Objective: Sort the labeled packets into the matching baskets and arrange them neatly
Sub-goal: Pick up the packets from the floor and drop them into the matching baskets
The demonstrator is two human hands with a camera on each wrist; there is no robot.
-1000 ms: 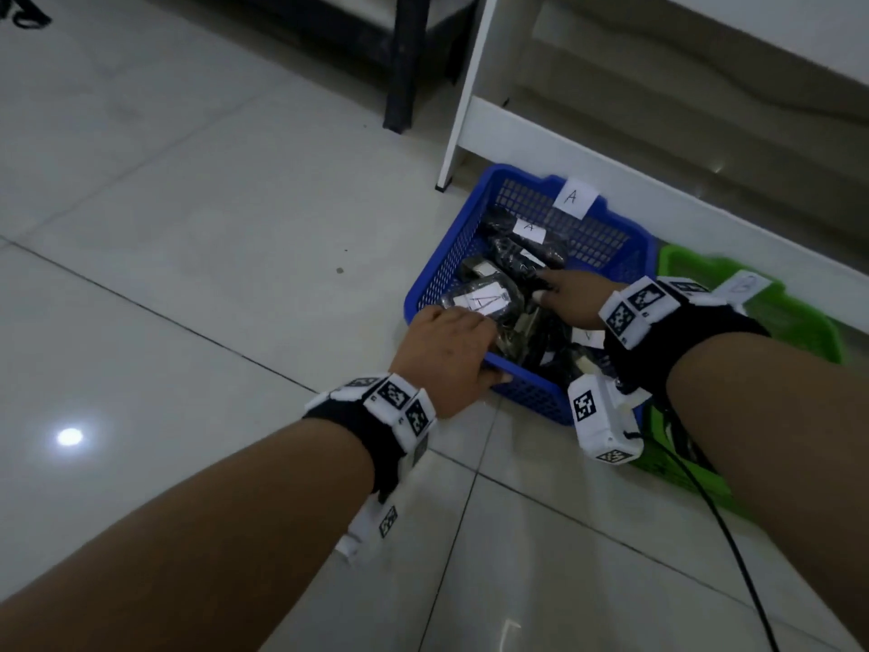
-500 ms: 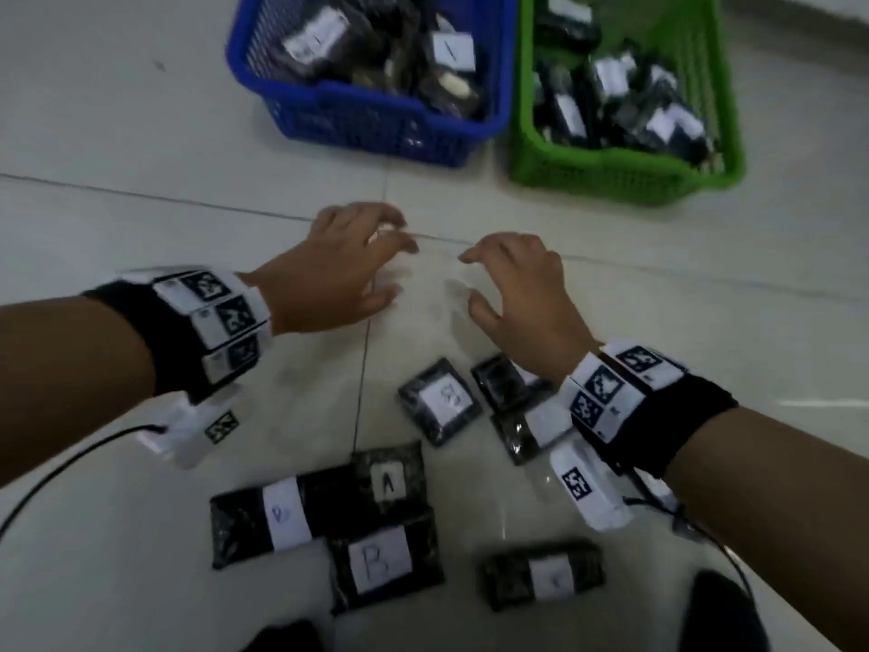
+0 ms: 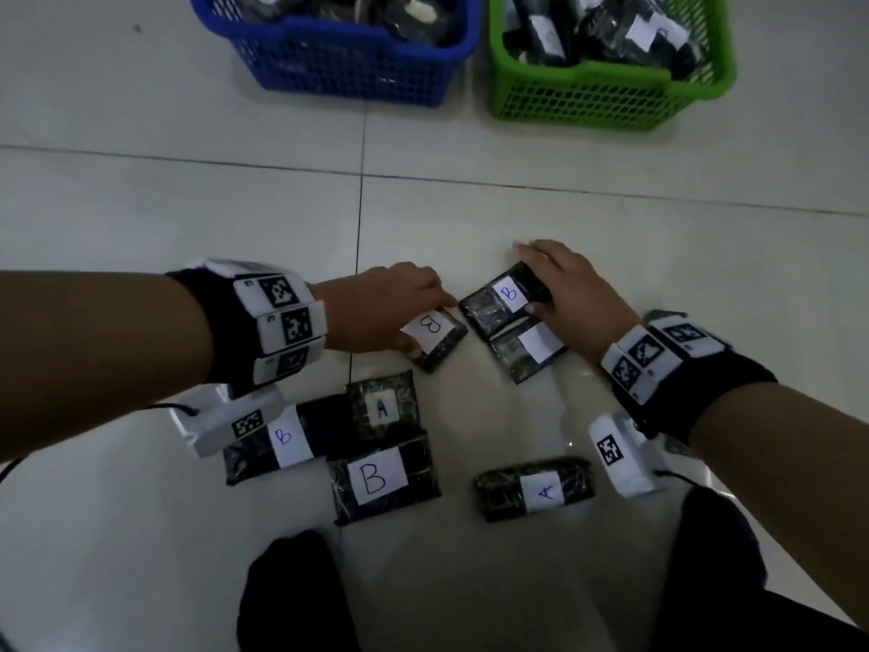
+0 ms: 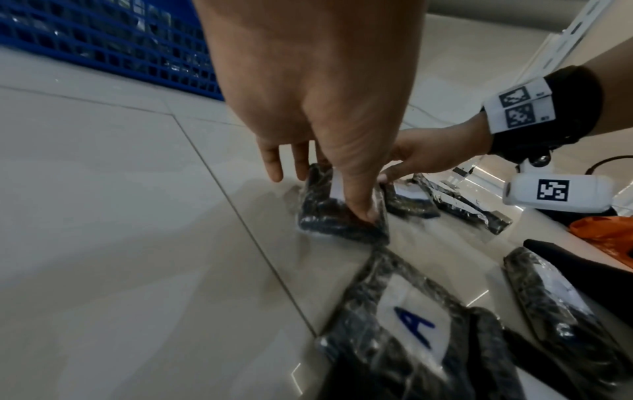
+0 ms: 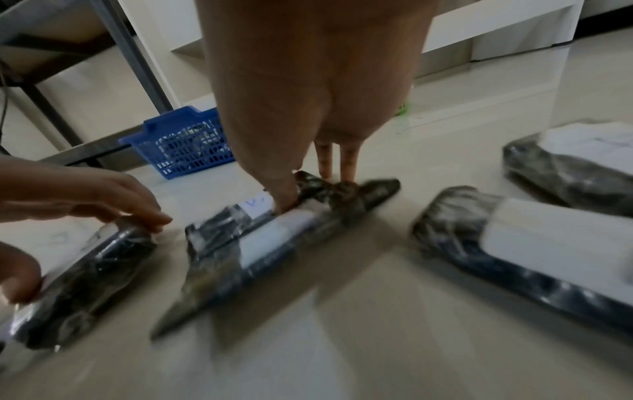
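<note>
Two hands pinch B-labeled packets mid-frame on the floor: left hand [image 3: 376, 308] fingers grip one packet [image 3: 435, 341], right hand [image 3: 576, 294] fingers grip another [image 3: 505, 298]. Blue basket [image 3: 348, 54] and green basket [image 3: 606, 96] sit at the top.

Right hand [image 5: 308, 94] pinches a dark packet [image 5: 274, 232] on the floor; blue basket [image 5: 185, 146] behind.

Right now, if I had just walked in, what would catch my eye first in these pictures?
Two hands reaching down to the pale floor: the left hand pinches a black packet labelled B, and the right hand grips another B packet beside it. Nearer the person lie more black packets with white labels, among them a big B packet. At the far edge stand a blue basket and a green basket, both holding packets.
</note>
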